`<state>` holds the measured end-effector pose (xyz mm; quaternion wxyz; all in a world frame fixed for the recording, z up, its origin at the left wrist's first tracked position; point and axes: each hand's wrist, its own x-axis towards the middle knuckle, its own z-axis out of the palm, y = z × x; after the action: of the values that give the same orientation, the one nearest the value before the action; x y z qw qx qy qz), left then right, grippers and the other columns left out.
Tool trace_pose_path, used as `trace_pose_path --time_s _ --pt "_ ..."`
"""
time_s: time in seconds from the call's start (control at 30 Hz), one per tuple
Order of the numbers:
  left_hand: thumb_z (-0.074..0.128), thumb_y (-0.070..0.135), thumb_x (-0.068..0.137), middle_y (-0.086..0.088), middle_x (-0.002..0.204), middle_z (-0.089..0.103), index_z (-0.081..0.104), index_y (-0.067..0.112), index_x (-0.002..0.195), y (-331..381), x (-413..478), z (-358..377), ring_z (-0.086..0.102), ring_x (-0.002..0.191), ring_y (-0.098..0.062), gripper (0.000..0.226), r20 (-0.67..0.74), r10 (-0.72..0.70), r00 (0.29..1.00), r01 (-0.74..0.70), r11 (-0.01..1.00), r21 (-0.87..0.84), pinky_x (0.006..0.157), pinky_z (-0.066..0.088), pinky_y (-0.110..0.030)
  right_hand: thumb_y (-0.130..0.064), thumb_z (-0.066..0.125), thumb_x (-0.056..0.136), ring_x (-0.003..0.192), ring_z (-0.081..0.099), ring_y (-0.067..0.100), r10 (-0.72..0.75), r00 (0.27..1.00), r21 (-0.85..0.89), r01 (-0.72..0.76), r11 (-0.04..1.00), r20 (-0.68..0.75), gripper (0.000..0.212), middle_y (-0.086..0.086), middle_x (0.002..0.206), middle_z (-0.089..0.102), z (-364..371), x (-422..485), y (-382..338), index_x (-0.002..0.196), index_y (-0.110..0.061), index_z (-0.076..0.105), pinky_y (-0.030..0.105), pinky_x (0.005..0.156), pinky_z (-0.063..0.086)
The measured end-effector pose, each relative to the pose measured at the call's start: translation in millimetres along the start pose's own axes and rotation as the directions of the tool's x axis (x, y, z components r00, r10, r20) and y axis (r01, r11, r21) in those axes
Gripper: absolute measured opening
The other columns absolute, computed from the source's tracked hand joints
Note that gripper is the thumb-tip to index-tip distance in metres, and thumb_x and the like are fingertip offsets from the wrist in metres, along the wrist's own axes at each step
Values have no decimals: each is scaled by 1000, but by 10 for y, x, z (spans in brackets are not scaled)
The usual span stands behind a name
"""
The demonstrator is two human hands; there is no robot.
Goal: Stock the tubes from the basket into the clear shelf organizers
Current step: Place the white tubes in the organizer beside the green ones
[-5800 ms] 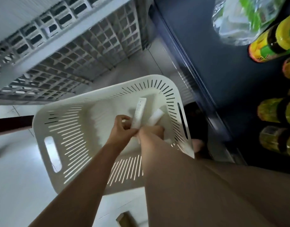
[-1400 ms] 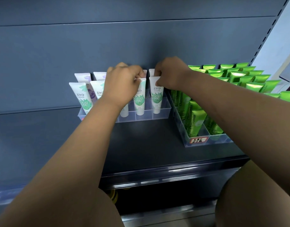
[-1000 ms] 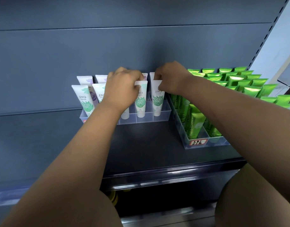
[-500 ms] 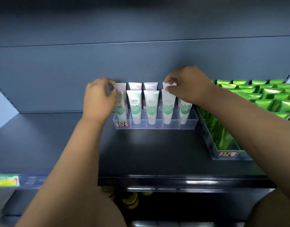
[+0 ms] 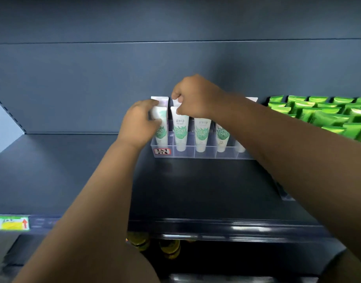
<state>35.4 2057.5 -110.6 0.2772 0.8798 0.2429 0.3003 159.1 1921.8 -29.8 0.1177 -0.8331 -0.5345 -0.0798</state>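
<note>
A clear organizer (image 5: 204, 153) stands on the dark shelf (image 5: 196, 190) against the back panel. White tubes with green leaf prints stand cap-down in its front slots, with more white tubes in a row behind. My left hand (image 5: 139, 124) grips the leftmost front tube (image 5: 162, 129). My right hand (image 5: 196, 98) pinches the top of a back-row tube (image 5: 176, 103) just above the second front tube (image 5: 180, 131). The basket is out of view.
A second clear organizer holds several bright green tubes (image 5: 322, 117) at the right. A handwritten label (image 5: 162, 151) sits on the organizer's front left. Bottle tops (image 5: 153, 244) show on the shelf below, and a price tag (image 5: 10, 222) on the shelf edge at left.
The view has swung left, so the organizer sits more to the right. My right hand moved from the right-hand tubes to the second column. My left hand stays at the leftmost tube.
</note>
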Motion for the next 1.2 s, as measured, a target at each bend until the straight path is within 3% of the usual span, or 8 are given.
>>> trace_pose_path --time_s 0.1,0.2,0.3,0.57,0.73,0.87,1.0,1.2 --pt "65 5 80 5 91 65 66 30 120 21 23 49 64 92 -24 47 24 -21 999 22 999 -32 81 55 -36 -7 71 73 98 66 32 -10 1000 -87 12 996 27 35 9 103 72 70 69 1 108 -10 73 39 84 57" --pt "70 5 81 11 83 60 65 28 118 21 64 67 64 87 -25 44 23 -15 1000 16 999 -46 79 57 -40 -6 67 74 96 65 30 9 1000 -122 -6 992 30 23 3 101 71 121 92 2 92 -19 69 33 79 53" --pt "70 1 81 8 83 61 66 25 118 21 93 71 64 86 -26 44 26 -6 1000 8 997 -74 78 58 -40 -3 61 73 89 65 29 28 999 -101 -26 995 20 22 1 93 71 171 98 11 80 -23 64 30 74 52" --pt "69 -1 80 2 96 65 58 35 95 -9 92 18 63 90 -23 41 32 2 999 0 997 -75 72 48 -27 -4 67 72 82 65 28 69 997 -30 -70 997 -32 16 8 86 70 270 119 65 87 -9 71 35 72 57" --pt "68 0 79 -2 101 65 64 25 103 -21 82 -9 60 91 -26 35 35 20 999 -20 1000 11 73 46 -29 -5 66 75 87 64 28 87 995 -12 -87 996 -42 22 6 94 69 292 83 67 95 -12 70 36 76 57" --pt "64 0 79 -3 105 66 65 23 108 -37 85 -14 58 91 -23 37 36 31 999 -32 999 39 73 44 -28 -5 65 79 94 63 25 74 997 18 -74 997 -35 28 3 103 69 268 36 89 103 -16 72 29 75 51" --pt "68 2 81 0 117 67 66 19 117 -34 91 -38 62 102 -25 40 7 24 1000 -24 1000 18 83 52 -32 -10 70 82 101 63 22 40 998 84 -36 996 -48 33 2 110 71 193 -30 143 114 -15 72 28 84 50" --pt "63 13 86 5 118 66 67 19 115 153 50 -126 60 109 -19 29 -88 172 981 -168 984 51 93 51 -36 -7 54 91 109 66 17 119 982 149 -97 984 -148 29 1 113 75 -138 -216 371 106 -13 78 18 92 43"
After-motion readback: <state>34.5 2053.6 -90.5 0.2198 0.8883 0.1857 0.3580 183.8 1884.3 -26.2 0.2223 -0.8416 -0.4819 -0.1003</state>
